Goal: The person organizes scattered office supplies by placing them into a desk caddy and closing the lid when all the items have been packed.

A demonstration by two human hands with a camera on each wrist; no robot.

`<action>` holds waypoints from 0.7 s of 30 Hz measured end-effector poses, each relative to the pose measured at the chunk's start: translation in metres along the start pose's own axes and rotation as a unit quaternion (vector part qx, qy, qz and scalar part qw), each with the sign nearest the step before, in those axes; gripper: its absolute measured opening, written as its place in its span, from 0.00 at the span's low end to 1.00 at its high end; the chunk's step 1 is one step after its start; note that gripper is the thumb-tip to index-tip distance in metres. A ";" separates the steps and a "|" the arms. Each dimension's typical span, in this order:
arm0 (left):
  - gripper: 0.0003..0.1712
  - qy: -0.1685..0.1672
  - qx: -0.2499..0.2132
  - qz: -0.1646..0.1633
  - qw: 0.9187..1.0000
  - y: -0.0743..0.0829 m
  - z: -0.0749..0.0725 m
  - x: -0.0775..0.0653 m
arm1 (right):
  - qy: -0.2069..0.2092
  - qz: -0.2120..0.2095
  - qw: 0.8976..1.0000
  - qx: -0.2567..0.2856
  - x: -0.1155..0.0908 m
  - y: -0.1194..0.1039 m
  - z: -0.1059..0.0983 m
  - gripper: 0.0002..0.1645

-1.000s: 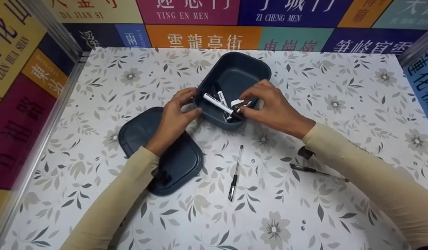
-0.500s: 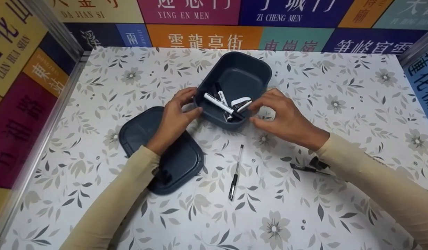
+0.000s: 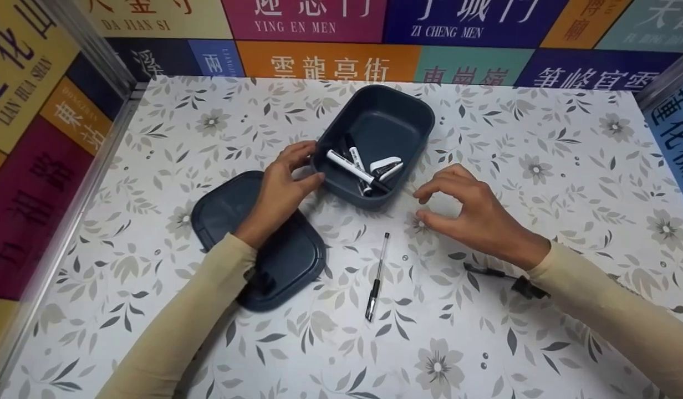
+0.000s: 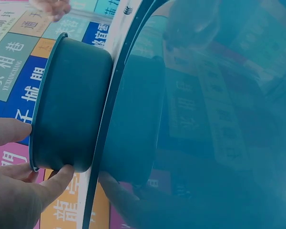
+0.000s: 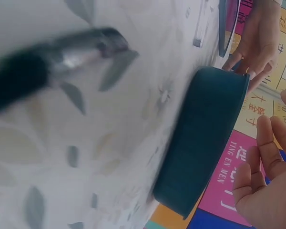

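My left hand (image 3: 283, 185) holds the near left corner of a dark blue-grey plastic box (image 3: 369, 200), thumb on the outer wall and fingers at the rim. Inside the box lie a white marker (image 3: 350, 164) with a black cap, a second white marker (image 3: 355, 157) partly under it, and a small white item (image 3: 385, 164) with a darker underside, its kind unclear. To the right of the box hovers my right hand (image 3: 469, 213), thumb and fingers apart and loosely bent, with nothing between them. The right wrist view shows those fingers (image 5: 266, 143) beside the box's outer wall.
The box's dark lid (image 3: 289, 277) lies under my left forearm. A clear-barrelled gel pen (image 3: 376, 280) lies in front of the box. Another black pen (image 3: 485, 270) rests near my right wrist, partly behind the wrist camera. Colourful lettered panels (image 3: 330, 58) stand behind the table.
My right hand let go of the small white item inside the box and drew back to the right, towards me. The left hand stayed at the box's corner.
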State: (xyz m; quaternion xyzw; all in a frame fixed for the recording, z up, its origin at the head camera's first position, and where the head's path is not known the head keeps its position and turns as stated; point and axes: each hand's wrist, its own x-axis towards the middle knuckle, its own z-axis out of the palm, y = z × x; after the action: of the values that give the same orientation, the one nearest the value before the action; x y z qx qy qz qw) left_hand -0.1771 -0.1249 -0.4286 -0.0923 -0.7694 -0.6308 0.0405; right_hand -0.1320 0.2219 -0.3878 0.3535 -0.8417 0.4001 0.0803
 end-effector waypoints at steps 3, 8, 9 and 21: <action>0.33 0.000 -0.004 0.001 1.000 0.000 0.000 0.000 | 0.004 0.002 1.000 0.005 -0.010 0.001 -0.001 0.15; 0.33 -0.002 0.002 0.006 1.000 0.002 0.000 -0.001 | 0.013 0.012 1.000 0.009 -0.028 0.003 -0.006 0.18; 0.33 -0.002 0.005 0.007 1.000 0.002 0.000 -0.002 | 0.014 0.015 1.000 0.009 -0.032 0.004 -0.007 0.19; 0.33 -0.003 0.007 0.013 1.000 -0.001 -0.001 -0.002 | 0.004 0.049 0.999 -0.008 -0.075 0.008 -0.020 0.22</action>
State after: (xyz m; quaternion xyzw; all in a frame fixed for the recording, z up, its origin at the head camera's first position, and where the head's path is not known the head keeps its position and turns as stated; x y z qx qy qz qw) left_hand -0.1756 -0.1262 -0.4292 -0.1041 -0.7725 -0.6247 0.0470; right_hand -0.0849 0.2795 -0.4109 0.3099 -0.8608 0.3983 0.0666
